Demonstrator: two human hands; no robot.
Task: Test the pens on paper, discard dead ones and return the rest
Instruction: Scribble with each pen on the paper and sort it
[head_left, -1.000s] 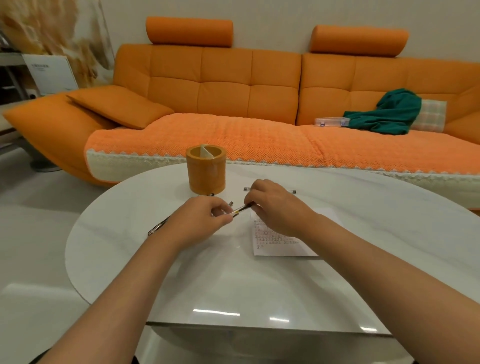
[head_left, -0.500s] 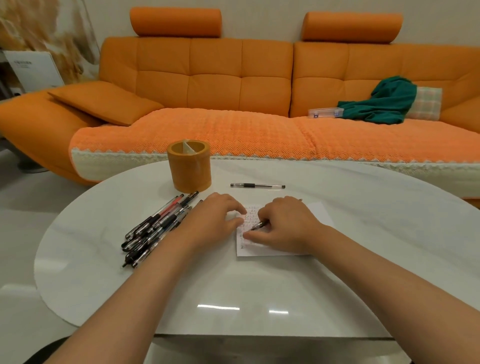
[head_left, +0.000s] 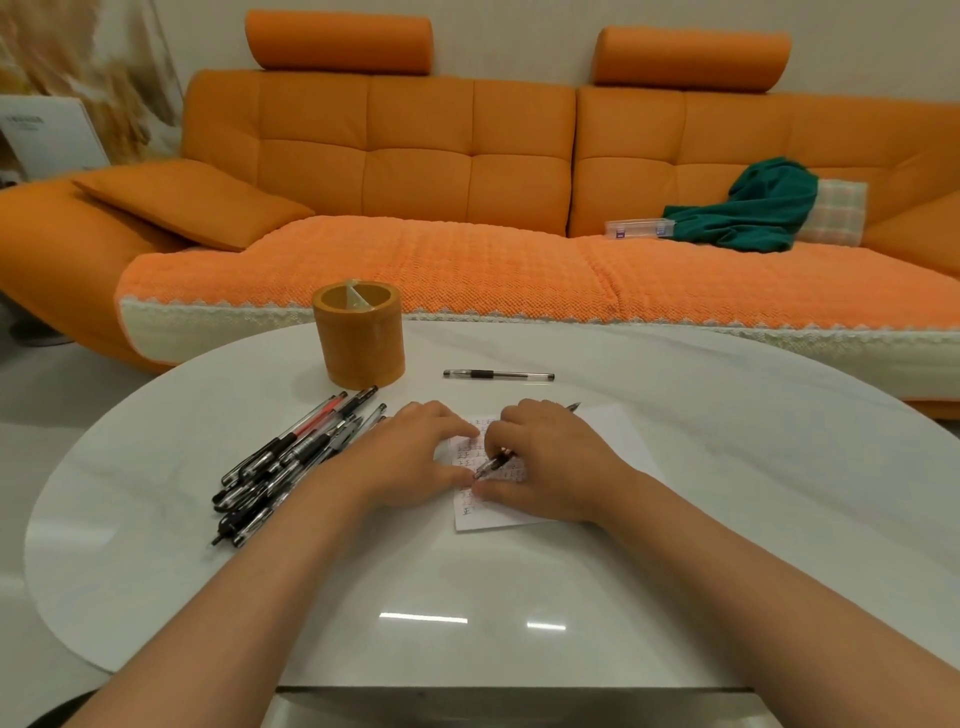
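Pinching a slim clear plastic pen with a black grip (head_left: 493, 462), the right hand (head_left: 550, 467) has fingers clamped round it, tip on the small white sheet of paper (head_left: 615, 441) at the middle of the glossy white oval table (head_left: 467, 587). The left hand (head_left: 410, 460) lies beside, fingers together and flat, pinning the sheet's left edge. Light and stiff, I'd say: hold at the rubbery grip. Left of the sheet, a loose heap of dark pens (head_left: 283, 462); beyond, one black-gripped pen (head_left: 498, 375), then the round orange pen holder (head_left: 359, 338) at the far edge.

Even indoor light (glare streaks on tabletop (head_left: 519, 649)), edges bowed.
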